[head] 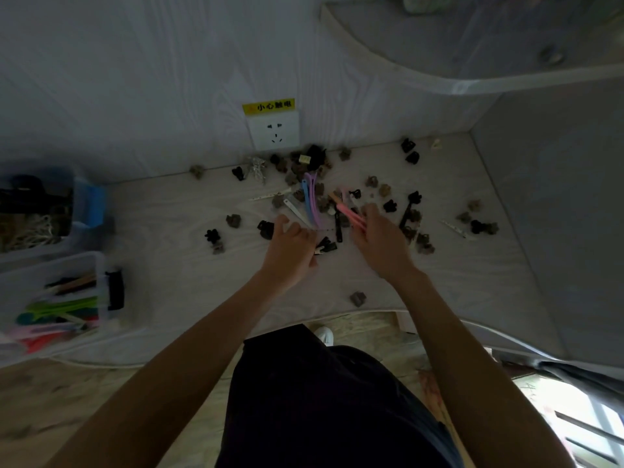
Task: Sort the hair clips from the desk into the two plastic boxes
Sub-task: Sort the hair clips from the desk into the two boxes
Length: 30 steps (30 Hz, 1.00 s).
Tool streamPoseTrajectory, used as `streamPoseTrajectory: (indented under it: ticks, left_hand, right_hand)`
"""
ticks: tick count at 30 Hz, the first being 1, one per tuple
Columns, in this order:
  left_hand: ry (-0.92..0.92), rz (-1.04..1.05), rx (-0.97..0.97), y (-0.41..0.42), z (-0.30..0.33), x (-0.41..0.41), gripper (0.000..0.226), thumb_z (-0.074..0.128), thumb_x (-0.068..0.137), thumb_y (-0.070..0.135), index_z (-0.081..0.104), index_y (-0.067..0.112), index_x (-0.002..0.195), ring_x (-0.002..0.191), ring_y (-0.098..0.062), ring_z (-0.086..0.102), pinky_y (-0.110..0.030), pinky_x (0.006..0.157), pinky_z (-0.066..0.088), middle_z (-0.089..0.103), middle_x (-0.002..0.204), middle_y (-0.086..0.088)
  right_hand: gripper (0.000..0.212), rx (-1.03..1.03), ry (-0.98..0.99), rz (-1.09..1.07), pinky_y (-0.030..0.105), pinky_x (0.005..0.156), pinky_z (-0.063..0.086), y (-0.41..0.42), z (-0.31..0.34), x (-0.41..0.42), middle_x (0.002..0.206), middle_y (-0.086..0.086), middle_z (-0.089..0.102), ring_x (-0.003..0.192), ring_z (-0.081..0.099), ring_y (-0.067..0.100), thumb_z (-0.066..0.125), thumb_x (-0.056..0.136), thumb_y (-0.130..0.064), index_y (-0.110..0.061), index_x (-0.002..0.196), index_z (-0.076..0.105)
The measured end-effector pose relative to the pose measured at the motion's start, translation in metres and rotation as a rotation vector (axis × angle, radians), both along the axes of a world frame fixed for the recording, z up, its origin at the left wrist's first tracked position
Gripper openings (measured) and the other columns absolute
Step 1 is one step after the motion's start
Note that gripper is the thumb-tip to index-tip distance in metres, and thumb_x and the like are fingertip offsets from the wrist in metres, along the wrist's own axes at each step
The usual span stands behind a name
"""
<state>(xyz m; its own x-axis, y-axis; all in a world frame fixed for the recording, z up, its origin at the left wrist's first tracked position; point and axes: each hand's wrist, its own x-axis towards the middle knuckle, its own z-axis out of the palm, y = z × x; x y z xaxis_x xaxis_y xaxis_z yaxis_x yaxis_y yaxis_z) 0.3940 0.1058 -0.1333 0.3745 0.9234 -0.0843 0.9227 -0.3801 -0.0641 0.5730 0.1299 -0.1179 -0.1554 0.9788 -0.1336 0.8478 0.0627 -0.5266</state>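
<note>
The right hand (378, 238) pinches a pink hair clip (351, 216) between thumb and fingers, the clip slanting up and away to that hand's left. The left hand (290, 251) hovers beside it with its fingers loosely curled; a long blue clip (306, 201) and a lilac clip (314, 204) stand up just past its fingertips, and it seems to hold their lower ends, though blur there keeps this uncertain. A small black clip (326, 245) lies on the white surface (456, 265) in the gap between the two hands. Beyond both hands small black and brown claw clips (391, 206) are scattered toward the wall, under a white socket (274, 133) with a yellow label. Far out to the left of the left hand sit the two plastic boxes: the nearer one (64, 292) holds long coloured clips, the farther one (37, 211), with a blue latch, holds dark small ones.
</note>
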Motion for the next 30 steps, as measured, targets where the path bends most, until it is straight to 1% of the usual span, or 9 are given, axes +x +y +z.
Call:
streamPoseTrajectory:
  ticks: [3, 7, 11, 17, 20, 22, 25, 27, 30]
  left_hand:
    - [0.017, -0.046, 0.066, -0.005, -0.005, -0.011, 0.031, 0.082, 0.049, 0.029, 0.067, 0.016, 0.074, 0.072, -0.021, 0.063, -0.044, 0.093, 0.041, 0.066, 0.063, 0.001]
    - [0.032, -0.058, 0.176, -0.008, -0.006, -0.028, 0.012, 0.076, 0.062, 0.025, 0.068, 0.022, 0.07, 0.084, -0.018, 0.064, -0.043, 0.095, 0.025, 0.066, 0.067, 0.005]
    - [0.066, -0.137, 0.262, -0.005, -0.013, -0.033, 0.007, 0.071, 0.068, 0.024, 0.066, 0.019, 0.069, 0.084, -0.017, 0.063, -0.045, 0.096, 0.028, 0.065, 0.065, 0.003]
    - [0.057, -0.137, 0.356, -0.003, -0.02, -0.032, 0.026, 0.043, 0.087, 0.025, 0.063, 0.015, 0.072, 0.084, -0.019, 0.059, -0.044, 0.095, 0.033, 0.065, 0.069, -0.001]
    - [0.027, -0.086, 0.36, -0.005, -0.025, -0.031, 0.028, 0.043, 0.09, 0.025, 0.06, 0.015, 0.071, 0.09, -0.018, 0.053, -0.044, 0.097, 0.031, 0.063, 0.068, -0.001]
    - [-0.051, -0.049, 0.367, -0.007, -0.021, -0.029, 0.024, 0.044, 0.089, 0.022, 0.06, 0.015, 0.073, 0.094, -0.018, 0.048, -0.043, 0.099, 0.028, 0.063, 0.071, -0.001]
    - [-0.268, 0.078, 0.332, -0.012, 0.005, -0.023, 0.023, 0.044, 0.088, 0.023, 0.062, 0.014, 0.079, 0.088, -0.022, 0.058, -0.035, 0.093, 0.028, 0.063, 0.074, -0.002]
    - [-0.57, 0.205, 0.157, -0.015, 0.024, -0.019, 0.022, 0.044, 0.091, 0.021, 0.06, 0.008, 0.087, 0.073, -0.026, 0.061, -0.03, 0.076, 0.032, 0.062, 0.075, -0.007]
    - [-0.999, 0.501, -0.176, -0.03, 0.054, -0.04, 0.016, 0.042, 0.097, 0.018, 0.051, 0.006, 0.099, 0.068, -0.007, 0.059, -0.024, 0.061, 0.04, 0.062, 0.081, -0.003]
  right_hand:
    - [0.038, 0.046, -0.005, 0.162, 0.031, 0.059, 0.037, 0.006, -0.006, -0.021, 0.09, 0.008, 0.055, 0.073, 0.053, 0.024, 0.042, 0.096, -0.025, -0.007, 0.13, 0.04]
    - [0.023, 0.151, -0.276, 0.304, 0.04, 0.07, 0.047, 0.01, -0.014, -0.039, 0.104, 0.023, 0.059, 0.102, 0.055, 0.038, 0.051, 0.092, -0.012, 0.004, 0.108, 0.055]
    - [0.019, 0.126, -0.492, 0.303, 0.034, 0.061, 0.054, 0.012, -0.018, -0.048, 0.082, 0.021, 0.063, 0.086, 0.063, 0.038, 0.074, 0.067, -0.001, 0.003, 0.081, 0.063]
    - [0.02, 0.129, -0.402, 0.327, 0.032, 0.055, 0.052, 0.013, -0.014, -0.045, 0.085, 0.019, 0.064, 0.088, 0.063, 0.037, 0.072, 0.075, -0.012, 0.002, 0.086, 0.063]
    - [0.03, 0.109, -0.255, 0.223, 0.04, 0.067, 0.048, 0.01, -0.002, -0.037, 0.106, 0.025, 0.06, 0.098, 0.056, 0.037, 0.053, 0.093, -0.025, 0.004, 0.096, 0.057]
    - [0.034, 0.061, -0.157, 0.116, 0.038, 0.067, 0.041, 0.004, 0.007, -0.027, 0.097, 0.021, 0.057, 0.09, 0.054, 0.032, 0.045, 0.096, -0.031, 0.002, 0.099, 0.054]
    - [0.029, -0.058, -0.011, 0.018, 0.032, 0.06, 0.036, -0.013, 0.014, -0.013, 0.082, 0.011, 0.056, 0.072, 0.056, 0.027, 0.044, 0.097, -0.028, -0.001, 0.102, 0.051]
    - [0.02, -0.139, 0.1, -0.068, 0.035, 0.061, 0.045, -0.022, 0.015, -0.003, 0.083, 0.01, 0.064, 0.072, 0.061, 0.028, 0.043, 0.097, -0.025, -0.006, 0.101, 0.049]
    - [0.015, -0.213, 0.255, -0.122, 0.035, 0.063, 0.048, -0.033, 0.028, -0.011, 0.071, 0.001, 0.058, 0.064, 0.057, 0.021, 0.041, 0.098, -0.024, -0.01, 0.095, 0.046]
